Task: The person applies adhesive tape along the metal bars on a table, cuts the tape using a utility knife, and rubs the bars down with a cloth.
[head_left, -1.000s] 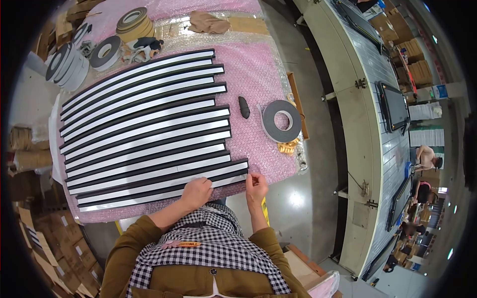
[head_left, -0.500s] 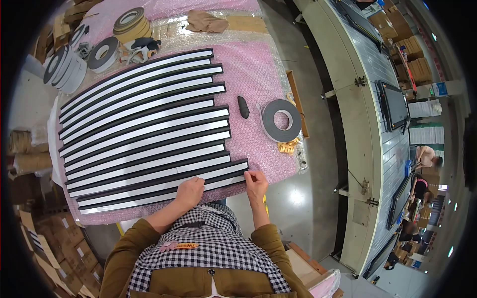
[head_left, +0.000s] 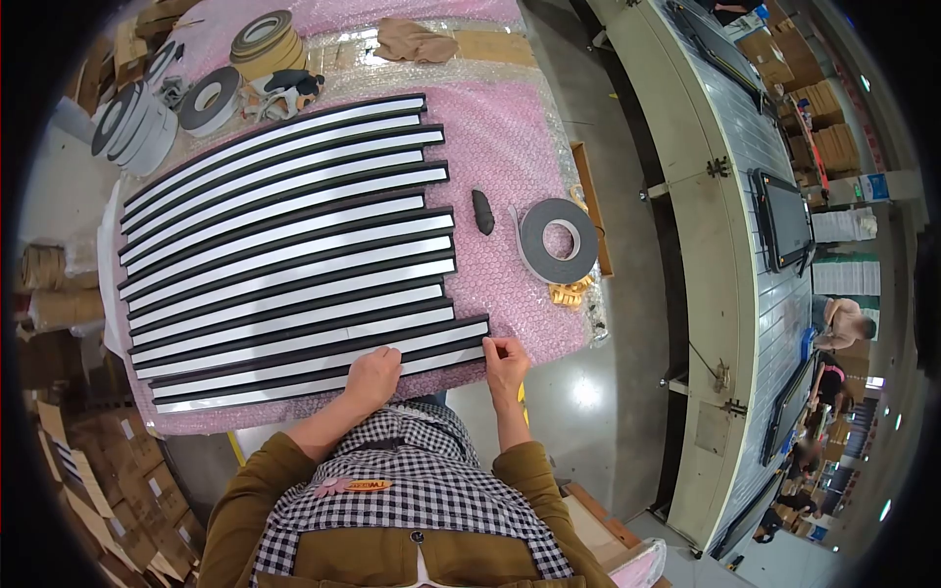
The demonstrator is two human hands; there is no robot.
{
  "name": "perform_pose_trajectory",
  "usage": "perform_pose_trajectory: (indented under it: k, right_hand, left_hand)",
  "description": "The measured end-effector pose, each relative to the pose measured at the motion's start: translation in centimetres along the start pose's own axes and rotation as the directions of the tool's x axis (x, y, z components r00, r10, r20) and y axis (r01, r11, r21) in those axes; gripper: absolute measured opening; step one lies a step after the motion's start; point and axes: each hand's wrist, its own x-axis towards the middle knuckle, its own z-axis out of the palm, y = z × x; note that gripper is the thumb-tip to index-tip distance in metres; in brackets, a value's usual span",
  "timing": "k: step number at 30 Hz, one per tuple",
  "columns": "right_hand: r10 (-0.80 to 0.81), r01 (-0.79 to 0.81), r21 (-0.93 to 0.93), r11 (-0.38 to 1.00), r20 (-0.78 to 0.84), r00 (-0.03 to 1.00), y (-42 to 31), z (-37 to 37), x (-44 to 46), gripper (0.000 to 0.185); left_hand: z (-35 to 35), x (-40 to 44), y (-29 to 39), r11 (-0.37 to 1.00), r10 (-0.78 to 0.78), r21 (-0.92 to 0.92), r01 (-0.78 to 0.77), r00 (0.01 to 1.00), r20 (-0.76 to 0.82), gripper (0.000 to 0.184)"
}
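Several long black strips with white faces lie side by side on pink bubble wrap. My left hand is closed at the near edge of the nearest strip, around its middle; its fingertips press together on or beside the strip. At that strip's right end, my right hand has thumb and forefinger pinched at the corner. Whatever lies between the fingers of either hand is too small to make out. A roll of grey tape rests right of the strips, with a small black object beside it.
More tape rolls and gloves sit at the back left of the table. A brown cloth lies at the back. Across the aisle runs a long conveyor carrying dark frames, with people beyond it. Cardboard boxes stand at lower left.
My left hand has slid a little left along the nearest strip since the earliest frame. My right hand has stayed near the strip's right end. The view has shifted slightly.
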Motion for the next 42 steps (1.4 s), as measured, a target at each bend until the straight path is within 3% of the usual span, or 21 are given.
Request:
perform_pose_trajectory:
  k: [19, 23, 27, 28, 30, 31, 34, 35, 38, 39, 42]
  right_hand:
    - [-0.021, 0.019, -0.107, 0.994, -0.022, 1.000, -0.5, 0.0, 0.2, 0.017]
    - [0.026, -0.021, -0.127, 0.992, 0.041, 0.999, -0.5, -0.6, 1.2, 0.018]
    - [0.197, -0.145, -0.303, 0.942, 0.148, 0.969, -0.6, -2.3, 2.6, 0.019]
    - [0.276, -0.265, -0.105, 0.959, 0.118, 0.954, -0.2, -2.8, 2.9, 0.019]
    - [0.429, -0.443, 0.303, 0.844, 0.118, 0.896, 0.5, -3.1, 3.7, 0.021]
    - [0.425, -0.442, 0.303, 0.845, 0.122, 0.897, 0.9, -2.9, 3.6, 0.021]
    - [0.150, -0.183, 0.161, 0.970, 0.197, 0.969, 1.1, -2.3, 3.1, 0.021]
    - [0.140, -0.174, 0.165, 0.971, 0.202, 0.969, 1.0, -2.3, 3.1, 0.021]
    - [-0.052, 0.093, -0.156, 0.983, 0.248, 0.967, 0.3, -2.1, 3.2, 0.018]
    - [-0.067, 0.107, -0.146, 0.983, 0.256, 0.964, 0.1, -2.2, 3.4, 0.018]
    - [0.146, -0.083, -0.184, 0.979, 0.363, 0.920, -0.2, -2.9, 4.2, 0.020]
  left_hand:
    - [-0.3, 0.1, 0.4, 1.000, -0.015, 0.012, 0.014, 1.000, 0.015, 0.011]
    - [-0.1, 0.1, 0.2, 1.000, -0.018, 0.009, 0.018, 1.000, 0.014, 0.011]
    - [0.1, 0.1, 0.0, 1.000, -0.016, 0.004, 0.016, 1.000, -0.003, 0.010]
    - [0.2, 0.0, 0.0, 1.000, -0.016, -0.001, 0.016, 1.000, -0.009, 0.010]
    - [0.0, 0.1, 0.1, 1.000, -0.016, -0.002, 0.016, 1.000, -0.018, 0.010]
    - [0.0, 0.1, 0.1, 1.000, -0.015, -0.003, 0.015, 1.000, -0.017, 0.010]
    - [0.2, -0.2, 0.3, 1.000, -0.017, -0.007, 0.017, 1.000, -0.020, 0.010]
    - [0.3, -0.2, 0.4, 1.000, -0.021, -0.003, 0.021, 0.999, -0.026, 0.010]
    - [-0.1, 0.1, 0.4, 0.999, -0.029, 0.010, 0.030, 0.998, -0.060, 0.010]
    - [-0.1, 0.0, 0.5, 1.000, -0.030, 0.004, 0.030, 0.998, -0.060, 0.010]
    - [0.1, -0.2, 0.6, 1.000, -0.027, -0.010, 0.027, 0.997, -0.079, 0.010]
